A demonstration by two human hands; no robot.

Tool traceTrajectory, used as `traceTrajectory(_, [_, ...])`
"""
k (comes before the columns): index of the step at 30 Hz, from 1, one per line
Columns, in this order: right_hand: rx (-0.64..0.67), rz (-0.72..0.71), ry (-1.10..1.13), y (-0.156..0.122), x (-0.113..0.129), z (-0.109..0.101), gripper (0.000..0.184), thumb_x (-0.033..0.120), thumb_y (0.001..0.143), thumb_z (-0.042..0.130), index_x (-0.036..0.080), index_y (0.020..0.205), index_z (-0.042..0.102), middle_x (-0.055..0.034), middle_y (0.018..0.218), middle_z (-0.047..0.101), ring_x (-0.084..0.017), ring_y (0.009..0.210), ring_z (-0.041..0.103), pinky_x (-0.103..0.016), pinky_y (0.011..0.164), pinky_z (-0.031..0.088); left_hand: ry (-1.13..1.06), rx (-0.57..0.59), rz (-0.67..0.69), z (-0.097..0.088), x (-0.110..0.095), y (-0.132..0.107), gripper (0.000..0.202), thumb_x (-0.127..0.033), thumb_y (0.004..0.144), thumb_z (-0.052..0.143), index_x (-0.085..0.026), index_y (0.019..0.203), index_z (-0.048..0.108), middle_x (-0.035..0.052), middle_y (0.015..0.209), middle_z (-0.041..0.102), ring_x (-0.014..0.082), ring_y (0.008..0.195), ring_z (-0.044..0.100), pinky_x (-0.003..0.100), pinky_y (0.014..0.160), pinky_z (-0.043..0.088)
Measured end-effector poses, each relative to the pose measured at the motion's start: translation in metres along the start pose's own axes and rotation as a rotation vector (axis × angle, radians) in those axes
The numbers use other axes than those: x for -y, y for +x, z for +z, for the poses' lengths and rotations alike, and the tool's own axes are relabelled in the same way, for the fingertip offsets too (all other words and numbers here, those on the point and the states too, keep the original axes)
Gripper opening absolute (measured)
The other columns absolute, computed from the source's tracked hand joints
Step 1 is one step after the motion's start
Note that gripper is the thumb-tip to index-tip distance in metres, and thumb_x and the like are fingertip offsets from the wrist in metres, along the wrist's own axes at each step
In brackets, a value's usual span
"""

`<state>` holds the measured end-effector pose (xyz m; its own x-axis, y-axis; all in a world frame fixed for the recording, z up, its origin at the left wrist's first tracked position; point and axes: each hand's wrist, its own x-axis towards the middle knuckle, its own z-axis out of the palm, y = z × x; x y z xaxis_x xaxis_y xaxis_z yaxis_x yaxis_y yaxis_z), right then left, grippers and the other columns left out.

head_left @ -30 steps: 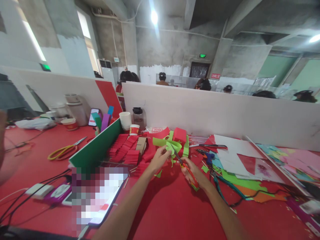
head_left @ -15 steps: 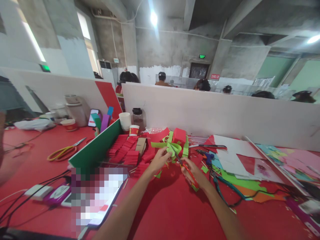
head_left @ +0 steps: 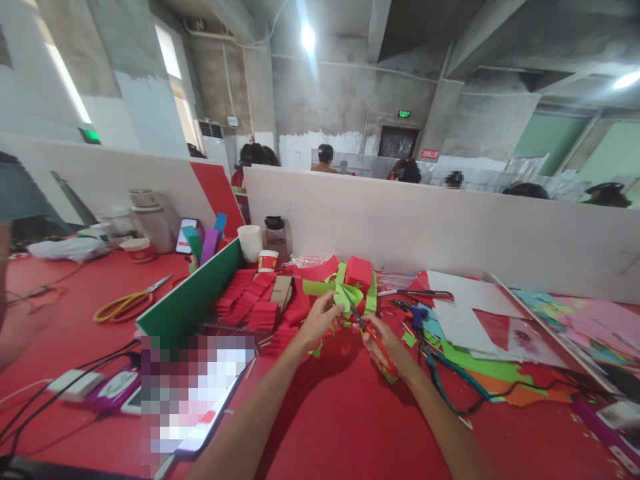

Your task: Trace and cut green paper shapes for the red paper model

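Over the red table, my left hand (head_left: 324, 316) is closed on a piece of light green paper (head_left: 353, 295), pinching it between thumb and fingers. My right hand (head_left: 379, 339) grips a pair of scissors (head_left: 383, 354) with red-orange handles. The scissors' blades point up and left and meet the green paper close to my left fingertips. Just behind the paper lie a red paper roll (head_left: 359, 271) and a strip of green paper (head_left: 371, 293). Small green scraps (head_left: 409, 339) are scattered around my hands.
Stacked red paper pieces (head_left: 250, 293) lie left of my hands, beside a green divider (head_left: 193, 293). A tablet (head_left: 215, 407) sits front left. To the right are a blue glue gun (head_left: 418, 314), teal-handled scissors (head_left: 453, 373) and white sheets (head_left: 460, 313). A white partition (head_left: 425, 227) stands behind.
Almost nothing differs. Both hands, the green paper and the scissors stay nearly in place, with only a very slight shift.
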<state>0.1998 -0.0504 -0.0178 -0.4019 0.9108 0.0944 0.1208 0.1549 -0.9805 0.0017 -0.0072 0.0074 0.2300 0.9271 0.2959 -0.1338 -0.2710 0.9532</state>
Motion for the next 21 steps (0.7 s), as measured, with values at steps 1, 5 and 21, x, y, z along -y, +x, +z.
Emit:
traceTrajectory(1, [0.000, -0.002, 0.005, 0.0003, -0.0006, -0.0002, 0.042, 0.059, 0.088, 0.060, 0.024, 0.109, 0.050, 0.0089, 0.062, 0.044, -0.005, 0.032, 0.034, -0.018, 0.031, 0.032, -0.001, -0.010, 0.007, 0.0004, -0.0013, -0.0005, 0.017, -0.031, 0.080, 0.062, -0.017, 0.082, 0.054, -0.0043, 0.059, 0.056, 0.0107, 0.053, 0.052, 0.023, 0.055, 0.040])
traceTrajectory(5, [-0.007, 0.008, 0.015, 0.0009, -0.0017, -0.0004, 0.042, 0.058, 0.088, 0.060, 0.024, 0.111, 0.050, 0.0094, 0.060, 0.043, -0.005, 0.031, 0.034, -0.018, 0.031, 0.033, -0.019, -0.043, 0.023, 0.0014, -0.0051, -0.0016, 0.023, -0.035, 0.079, 0.065, -0.019, 0.076, 0.048, -0.0052, 0.057, 0.055, 0.0103, 0.051, 0.051, 0.023, 0.054, 0.039])
traceTrajectory(21, [-0.049, 0.052, -0.019, 0.0013, -0.0010, 0.0015, 0.044, 0.060, 0.088, 0.058, 0.025, 0.113, 0.048, 0.0095, 0.060, 0.043, -0.006, 0.033, 0.034, -0.018, 0.032, 0.032, -0.069, -0.058, -0.008, 0.0001, -0.0028, 0.0001, 0.037, -0.049, 0.076, 0.072, -0.019, 0.076, 0.051, -0.0043, 0.059, 0.058, 0.0103, 0.049, 0.052, 0.023, 0.051, 0.040])
